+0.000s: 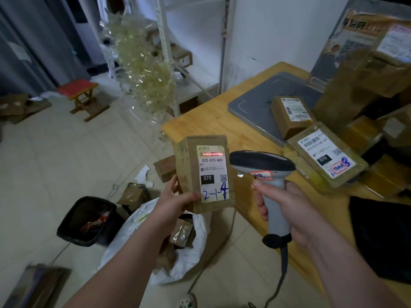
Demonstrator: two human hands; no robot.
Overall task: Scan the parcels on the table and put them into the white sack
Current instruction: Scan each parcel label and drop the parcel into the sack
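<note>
Right hand [287, 207] clenched round the barcode scanner [262, 163], left hand [175, 198] gripping the parcel [191, 174] above the white sack [200, 245], we should level the red line [219, 154] squarely across its barcode [209, 154].

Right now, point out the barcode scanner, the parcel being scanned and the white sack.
barcode scanner [262, 162], head view, on its dark head.
parcel [205, 174], head view, on its white label.
white sack [186, 265], head view, on its near fabric wall.

Left hand [175, 200] grips a parcel [211, 172]; right hand [289, 210] wraps round a scanner [262, 162]; both forearms reach forward.
</note>
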